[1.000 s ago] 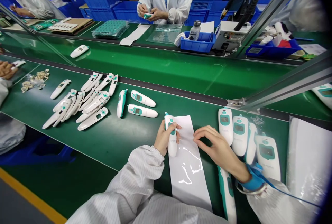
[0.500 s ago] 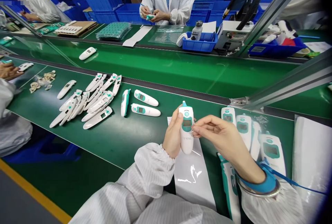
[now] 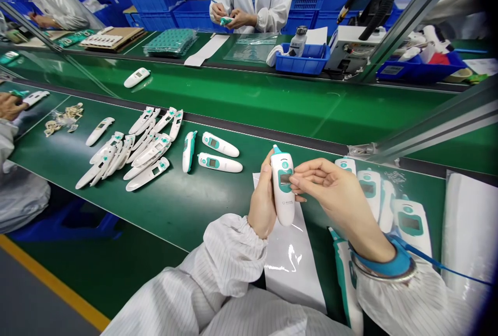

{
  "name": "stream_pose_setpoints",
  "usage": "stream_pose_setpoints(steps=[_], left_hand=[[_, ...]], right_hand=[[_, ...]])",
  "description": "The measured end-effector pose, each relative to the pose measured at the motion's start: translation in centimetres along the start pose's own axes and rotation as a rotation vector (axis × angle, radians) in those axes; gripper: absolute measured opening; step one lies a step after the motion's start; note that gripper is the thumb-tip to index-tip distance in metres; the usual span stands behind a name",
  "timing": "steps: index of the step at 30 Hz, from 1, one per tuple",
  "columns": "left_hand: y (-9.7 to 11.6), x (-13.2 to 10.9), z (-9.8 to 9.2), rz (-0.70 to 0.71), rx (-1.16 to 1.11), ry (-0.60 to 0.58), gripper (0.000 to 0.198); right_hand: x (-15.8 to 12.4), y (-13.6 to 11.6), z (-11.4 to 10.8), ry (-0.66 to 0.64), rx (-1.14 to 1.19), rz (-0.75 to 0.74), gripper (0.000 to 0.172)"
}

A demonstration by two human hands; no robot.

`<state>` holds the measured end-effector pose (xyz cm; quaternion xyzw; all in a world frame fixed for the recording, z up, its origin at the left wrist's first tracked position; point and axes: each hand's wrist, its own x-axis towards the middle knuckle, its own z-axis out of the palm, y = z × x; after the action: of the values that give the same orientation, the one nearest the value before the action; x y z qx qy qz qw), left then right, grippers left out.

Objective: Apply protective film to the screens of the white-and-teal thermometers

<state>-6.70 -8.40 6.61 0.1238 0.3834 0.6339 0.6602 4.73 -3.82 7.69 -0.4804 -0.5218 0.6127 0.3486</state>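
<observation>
My left hand (image 3: 261, 198) grips an upright white and teal ear thermometer (image 3: 282, 191), its tip pointing away from me. My right hand (image 3: 330, 185) reaches across, with its fingertips pinched at the thermometer's display. A thin clear film seems to lie between them, though it is small and hard to see. Under both hands lies a white paper strip (image 3: 291, 263). Several large white thermometers (image 3: 369, 193) stand to the right, beside my right wrist. Several white casing halves (image 3: 148, 149) and finished thermometers (image 3: 218, 144) lie to the left on the green belt (image 3: 218, 206).
A glass-and-aluminium rail (image 3: 428, 123) crosses the upper right, above a second green belt (image 3: 249, 102). A co-worker's hands (image 3: 229, 17) work beyond it, near a blue crate (image 3: 301, 58). Another person's hand (image 3: 11, 107) rests at the far left. A white sheet (image 3: 469, 227) stands at right.
The thermometer has risen from the paper strip into an upright hold. My right hand has moved in from the strip, and its fingertips now pinch at the display.
</observation>
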Motion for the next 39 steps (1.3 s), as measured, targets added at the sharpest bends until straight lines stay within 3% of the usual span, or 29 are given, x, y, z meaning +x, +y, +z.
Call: stream_pose_setpoints(steps=[39], left_hand=[[-0.08,-0.20,0.10,0.027,0.013,0.002,0.051]], right_hand=[[0.13,-0.47,0.27,-0.013,-0.005,-0.017,0.033]])
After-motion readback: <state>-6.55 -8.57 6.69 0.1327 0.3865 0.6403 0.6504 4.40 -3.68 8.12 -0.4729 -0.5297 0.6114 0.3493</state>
